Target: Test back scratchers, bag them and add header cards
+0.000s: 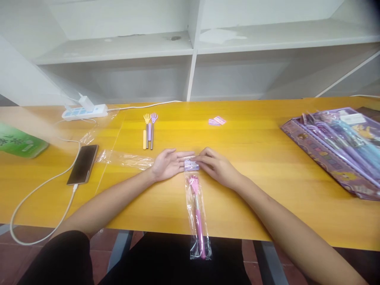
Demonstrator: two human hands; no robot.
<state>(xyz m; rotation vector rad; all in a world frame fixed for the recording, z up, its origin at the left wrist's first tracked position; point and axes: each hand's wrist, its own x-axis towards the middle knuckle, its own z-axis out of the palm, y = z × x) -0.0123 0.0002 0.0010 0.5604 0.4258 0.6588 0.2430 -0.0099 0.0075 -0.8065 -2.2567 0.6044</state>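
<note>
A pink back scratcher [198, 215] lies in a clear plastic sleeve [204, 198], its lower end past the table's front edge. At the sleeve's upper end is a small bluish printed card [191, 165]. My right hand [218, 165] pinches the card's upper right edge between thumb and fingers. From the other side, my left hand [168, 164] lies palm up with fingers stretched out, their tips at the card's left side. Whether those tips press on it I cannot tell. Further back lie a yellow back scratcher [144, 138] and a purple back scratcher [149, 132].
Two small pink cards [218, 120] lie at the back. On the right sits a purple printed box [323, 158] with several wrapped items on it. To the left are a charging phone [83, 164], a power strip [84, 112], a green package [22, 140] and crumpled clear wrappers [127, 159].
</note>
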